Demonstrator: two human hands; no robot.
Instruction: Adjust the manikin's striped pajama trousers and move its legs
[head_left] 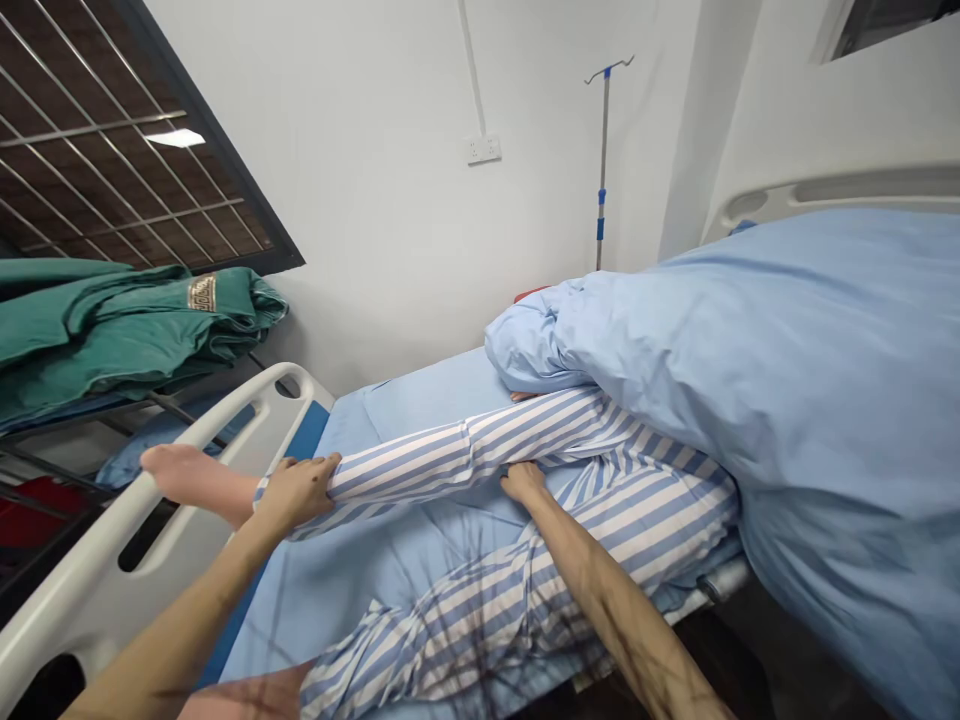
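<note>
A figure in blue-and-white striped pyjama trousers [480, 445] lies on a hospital bed, its upper body hidden under a light blue duvet [787, 340]. My left hand [296, 490] is closed around the far leg at the ankle, beside the bare foot [184, 472], which rests over the footboard. My right hand [523, 482] is tucked beneath that same leg near the knee, its fingers hidden in the fabric. The near leg [480, 610] lies flat on the blue sheet.
A white plastic footboard [97, 570] with cut-outs crosses the left. Folded green cloth [127, 320] sits on a rack beyond it. An IV pole [602, 170] stands by the white wall. The headboard [840, 190] is at far right.
</note>
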